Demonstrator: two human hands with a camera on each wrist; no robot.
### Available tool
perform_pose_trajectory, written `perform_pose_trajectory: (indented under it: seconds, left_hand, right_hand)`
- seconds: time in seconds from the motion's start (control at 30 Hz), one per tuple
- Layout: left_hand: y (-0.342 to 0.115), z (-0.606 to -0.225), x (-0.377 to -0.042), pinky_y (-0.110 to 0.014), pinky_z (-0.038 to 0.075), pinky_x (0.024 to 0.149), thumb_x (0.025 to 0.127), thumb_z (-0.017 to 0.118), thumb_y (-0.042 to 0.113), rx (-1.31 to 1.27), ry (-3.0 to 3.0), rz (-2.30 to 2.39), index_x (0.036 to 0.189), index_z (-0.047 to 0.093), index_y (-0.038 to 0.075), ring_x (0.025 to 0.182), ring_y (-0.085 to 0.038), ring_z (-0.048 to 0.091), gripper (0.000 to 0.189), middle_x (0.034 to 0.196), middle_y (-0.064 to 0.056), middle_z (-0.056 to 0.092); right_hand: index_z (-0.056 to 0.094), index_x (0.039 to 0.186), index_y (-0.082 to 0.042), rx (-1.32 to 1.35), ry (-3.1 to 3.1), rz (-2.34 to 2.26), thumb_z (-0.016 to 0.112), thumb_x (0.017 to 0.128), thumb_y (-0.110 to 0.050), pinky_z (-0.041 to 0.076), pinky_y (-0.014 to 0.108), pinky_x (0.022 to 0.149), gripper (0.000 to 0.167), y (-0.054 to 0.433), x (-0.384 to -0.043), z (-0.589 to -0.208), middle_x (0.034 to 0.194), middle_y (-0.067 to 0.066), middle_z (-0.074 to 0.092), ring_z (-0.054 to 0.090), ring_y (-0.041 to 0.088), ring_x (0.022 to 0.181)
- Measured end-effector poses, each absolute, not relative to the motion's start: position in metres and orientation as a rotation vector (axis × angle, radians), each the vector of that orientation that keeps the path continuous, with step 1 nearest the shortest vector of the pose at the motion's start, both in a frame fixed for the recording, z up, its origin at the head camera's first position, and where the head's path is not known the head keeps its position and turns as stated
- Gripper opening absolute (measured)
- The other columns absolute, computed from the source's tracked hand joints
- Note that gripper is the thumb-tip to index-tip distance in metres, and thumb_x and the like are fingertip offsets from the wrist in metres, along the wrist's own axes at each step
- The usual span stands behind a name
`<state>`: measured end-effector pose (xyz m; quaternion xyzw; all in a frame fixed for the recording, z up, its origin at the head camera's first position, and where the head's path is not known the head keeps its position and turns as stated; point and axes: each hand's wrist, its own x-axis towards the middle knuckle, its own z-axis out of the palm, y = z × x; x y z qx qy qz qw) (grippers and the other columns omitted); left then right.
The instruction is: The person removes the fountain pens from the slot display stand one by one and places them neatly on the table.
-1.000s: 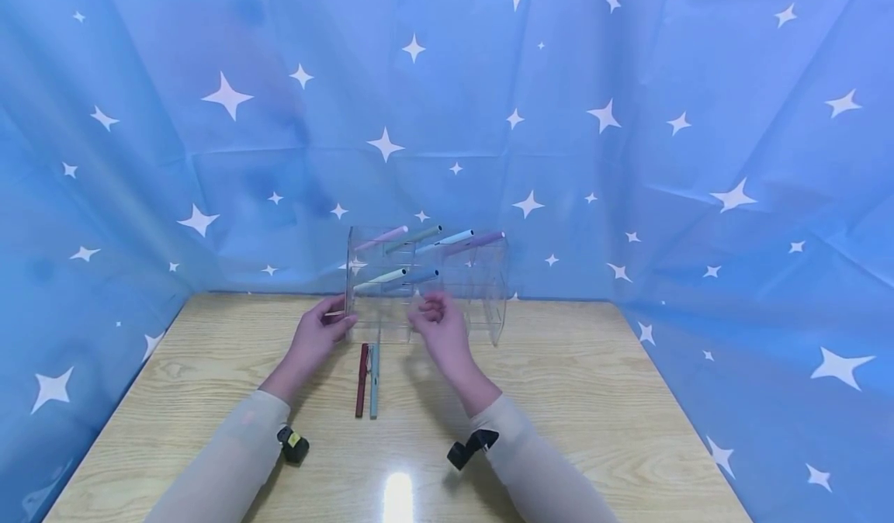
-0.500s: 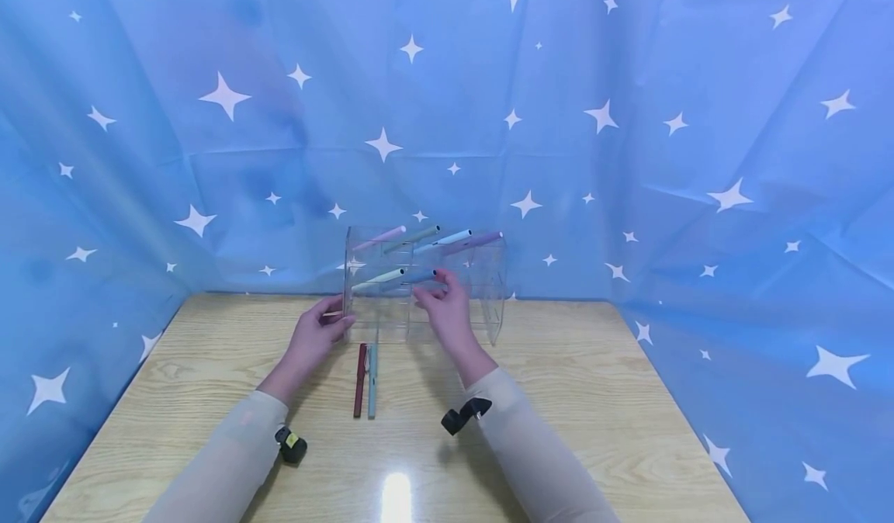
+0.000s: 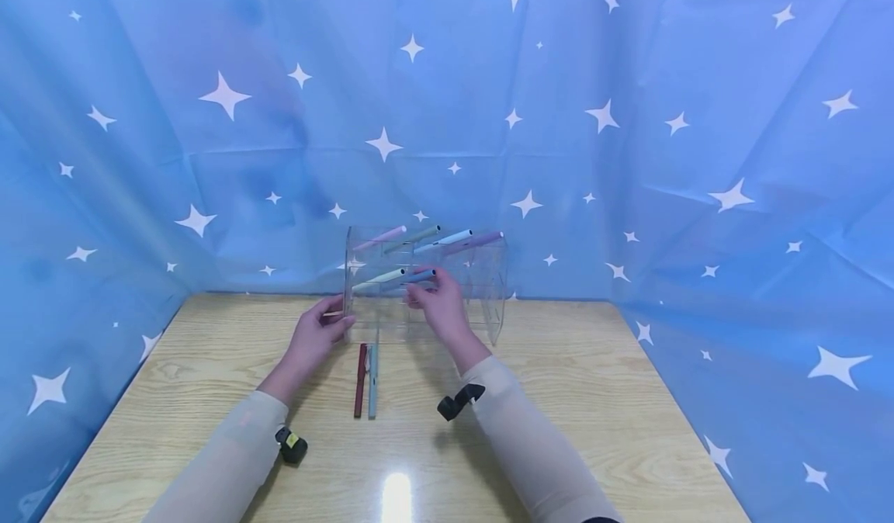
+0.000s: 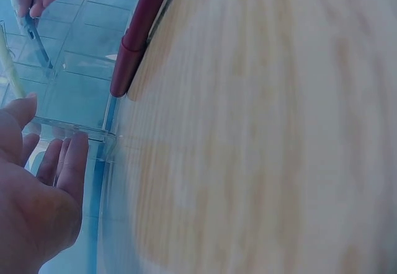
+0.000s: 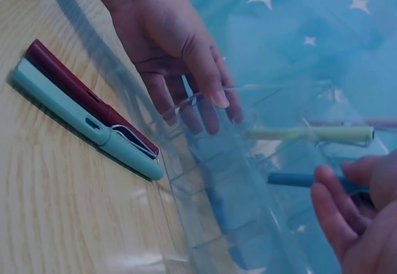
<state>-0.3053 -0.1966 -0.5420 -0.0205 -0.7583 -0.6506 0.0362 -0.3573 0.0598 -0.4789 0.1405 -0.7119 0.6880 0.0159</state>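
Note:
A clear compartmented rack point(image 3: 494, 275) stands at the back of the table. My left hand point(image 3: 317, 337) grips its left side wall, thumb in front and fingers behind, as the right wrist view shows. At the lower row, my right hand point(image 3: 447, 309) pinches a blue pen point(image 5: 288, 179) between thumb and fingers near its outer end; the pen's other end lies inside the rack. Left of it in that row slants a pale green pen point(image 3: 380, 280). In front of the rack, a dark red pen point(image 3: 360, 383) and a teal pen point(image 3: 373, 383) lie side by side.
The rack's upper row bears a pink pen point(image 3: 382, 238), a dark green pen point(image 3: 415, 239), a light blue pen point(image 3: 447, 240) and a purple pen point(image 3: 478, 242), all slanting. Behind the wooden table point(image 3: 594, 399) hangs a blue curtain point(image 3: 447, 119) with white stars.
My right hand has risen from the rack's lower front to the blue pen, then shifted slightly left, its fingers closing on the pen. The left hand keeps its hold on the rack.

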Motion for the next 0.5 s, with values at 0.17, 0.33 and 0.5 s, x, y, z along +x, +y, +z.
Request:
perform_pose_trajectory:
  seconds: [0.17,0.33,0.5]
  left_hand:
    - [-0.1977,-0.5428,-0.3059,-0.040,0.063,0.106,0.110,0.072,0.011,-0.059,-2.331,-2.000,0.161,0.051,0.000,0.139,-0.044,0.061,0.056,0.150,-0.029,0.057]
    - [-0.1976,-0.5430,-0.3068,-0.039,0.064,0.105,0.110,0.073,0.013,-0.062,-2.320,-2.007,0.161,0.052,0.001,0.138,-0.043,0.062,0.056,0.149,-0.029,0.058]
    - [-0.1976,-0.5438,-0.3074,-0.038,0.064,0.104,0.110,0.073,0.014,-0.062,-2.327,-2.005,0.161,0.052,0.000,0.139,-0.043,0.061,0.057,0.149,-0.028,0.058]
  right_hand:
    - [0.070,0.134,-0.006,0.473,-2.293,2.085,0.076,0.105,-0.007,0.071,0.042,0.084,0.030,0.0571,-0.3621,-0.4804,0.118,0.017,0.076,0.079,0.027,0.086]
    - [0.071,0.133,-0.006,0.451,-2.302,2.068,0.076,0.106,-0.008,0.071,0.047,0.082,0.028,0.0530,-0.3653,-0.4807,0.121,0.015,0.077,0.078,0.022,0.078]
    - [0.072,0.130,-0.004,0.402,-2.277,2.095,0.075,0.106,-0.006,0.071,0.040,0.074,0.024,0.0499,-0.3664,-0.4803,0.127,0.014,0.075,0.076,0.018,0.071]
